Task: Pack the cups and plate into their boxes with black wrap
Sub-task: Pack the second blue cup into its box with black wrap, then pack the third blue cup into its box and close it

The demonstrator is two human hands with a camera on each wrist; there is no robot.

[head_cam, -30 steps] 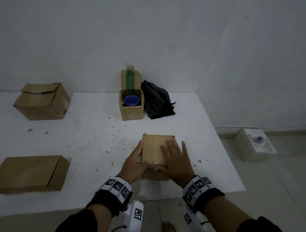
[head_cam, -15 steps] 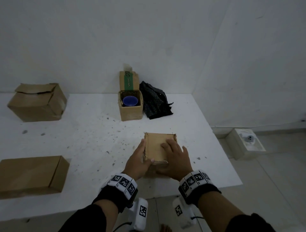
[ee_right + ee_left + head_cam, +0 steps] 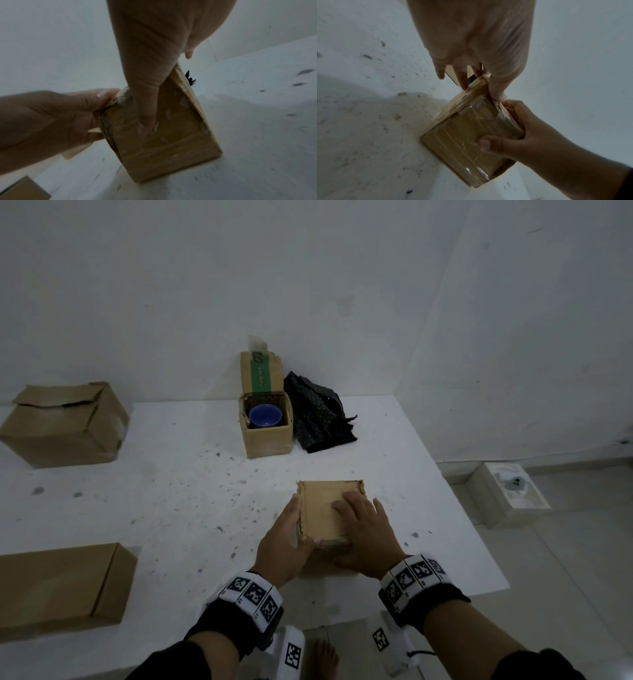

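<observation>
A small brown cardboard box [image 3: 325, 508] with its lid down sits near the front of the white table [image 3: 154, 508]. My left hand [image 3: 286, 542] grips its left side, thumb on the near top corner. My right hand [image 3: 364, 534] lies over the lid, its thumb pressed on the taped front face [image 3: 467, 142], as the right wrist view [image 3: 164, 142] also shows. At the back stands an open box [image 3: 270, 441] holding a blue cup [image 3: 264, 416]. Crumpled black wrap [image 3: 318, 419] lies just right of it.
A closed brown box [image 3: 65, 426] stands at the back left and a flat long box [image 3: 58, 583] at the front left. The table ends close to the right of my hands. A white tray-like object [image 3: 510, 494] sits on the floor.
Both hands stay on the small box. The right hand has drawn slightly toward the near edge; the head view has shifted a little.
</observation>
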